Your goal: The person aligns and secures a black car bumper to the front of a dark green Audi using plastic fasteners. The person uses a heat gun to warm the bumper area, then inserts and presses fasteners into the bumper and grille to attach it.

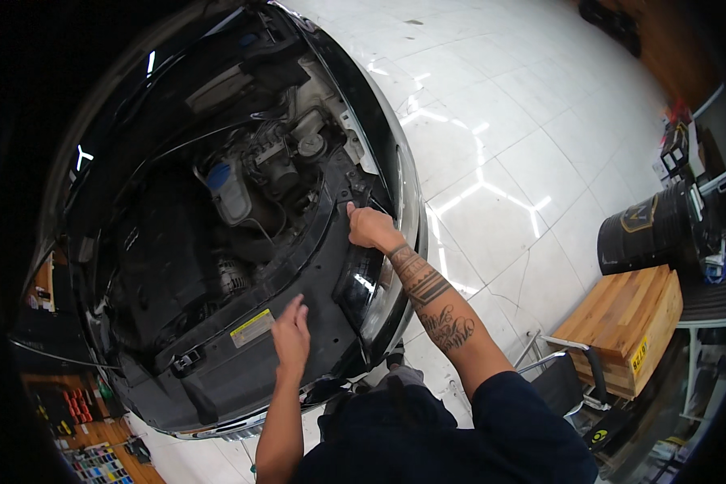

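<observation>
I stand at the front of a dark car with its hood up. My right hand [371,227] is closed at the edge of the engine bay, just above the headlight [366,273]. Its thumb points toward the bay's corner, and whatever the curled fingers hold is hidden. Over the black plastic front cover [319,278], my left hand [291,337] has its fingers stretched out and grips nothing. Beside those fingers, a yellow-and-white label [252,327] is stuck on the cover. Farther left along the cover is the hood latch [187,360].
Deeper in the bay lie a dark engine cover [157,250] and a reservoir with a blue cap [219,177]. To the right stand a wooden box [617,323], a black drum [644,230] and a metal-framed chair [558,381] on white floor tiles [524,173].
</observation>
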Available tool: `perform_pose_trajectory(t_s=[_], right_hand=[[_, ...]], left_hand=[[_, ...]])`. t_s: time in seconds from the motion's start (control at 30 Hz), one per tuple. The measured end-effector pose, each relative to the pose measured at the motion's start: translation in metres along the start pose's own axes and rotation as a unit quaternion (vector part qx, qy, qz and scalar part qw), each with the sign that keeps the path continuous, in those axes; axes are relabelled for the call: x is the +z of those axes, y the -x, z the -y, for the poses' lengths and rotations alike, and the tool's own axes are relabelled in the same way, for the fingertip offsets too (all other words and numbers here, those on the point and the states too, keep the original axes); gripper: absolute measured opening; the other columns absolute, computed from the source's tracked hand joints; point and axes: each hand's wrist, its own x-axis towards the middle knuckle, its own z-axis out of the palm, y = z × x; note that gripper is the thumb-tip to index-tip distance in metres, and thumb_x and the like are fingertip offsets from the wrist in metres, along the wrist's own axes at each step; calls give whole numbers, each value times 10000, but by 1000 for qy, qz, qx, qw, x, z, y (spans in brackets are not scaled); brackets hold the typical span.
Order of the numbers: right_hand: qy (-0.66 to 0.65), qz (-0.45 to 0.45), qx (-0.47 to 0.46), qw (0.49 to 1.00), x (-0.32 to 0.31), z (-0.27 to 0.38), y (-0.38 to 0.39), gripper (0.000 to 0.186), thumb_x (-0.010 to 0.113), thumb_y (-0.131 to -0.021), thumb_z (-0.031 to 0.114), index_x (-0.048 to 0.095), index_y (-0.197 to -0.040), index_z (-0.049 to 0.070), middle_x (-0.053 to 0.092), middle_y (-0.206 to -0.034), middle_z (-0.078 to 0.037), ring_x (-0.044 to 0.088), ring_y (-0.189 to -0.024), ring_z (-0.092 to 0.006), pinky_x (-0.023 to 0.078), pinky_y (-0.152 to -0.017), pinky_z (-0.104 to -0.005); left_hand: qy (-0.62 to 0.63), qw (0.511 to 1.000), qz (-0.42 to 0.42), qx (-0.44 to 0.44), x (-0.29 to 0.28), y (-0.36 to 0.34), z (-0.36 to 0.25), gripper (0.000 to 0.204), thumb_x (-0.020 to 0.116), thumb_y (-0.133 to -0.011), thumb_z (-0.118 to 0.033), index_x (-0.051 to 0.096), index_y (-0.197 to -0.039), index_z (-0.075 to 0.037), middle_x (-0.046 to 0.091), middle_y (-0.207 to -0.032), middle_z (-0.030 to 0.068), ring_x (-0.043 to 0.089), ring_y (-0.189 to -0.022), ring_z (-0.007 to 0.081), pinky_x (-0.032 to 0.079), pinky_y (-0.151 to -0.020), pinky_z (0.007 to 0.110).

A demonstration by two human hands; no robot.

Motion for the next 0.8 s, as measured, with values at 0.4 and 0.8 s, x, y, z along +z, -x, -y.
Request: perform_pose_trajectory(t_s=[0.4,0.8], right_hand=[[46,301,99,947,-70,36,-28,690,698,-671,177,502,-1304,-13,723,-908,-105,714,-741,-247,551,-650,-365],[16,248,17,968,-57,11,-8,1006,666,-665,138,154,-1524,25,675,-797,-168,659,-637,-281,526,-571,-356]], left_hand=[[-124,939,248,-204,2,-5,9,725,635,-906,-212,255,-1522,-165,651,-903,300,633,-891,450,484,-839,493],[-172,926,309,-136,-1,-6,15,695,603,-924,-276,272,-1500,-71,659,-940,282,647,-918,425,515,-819,483]])
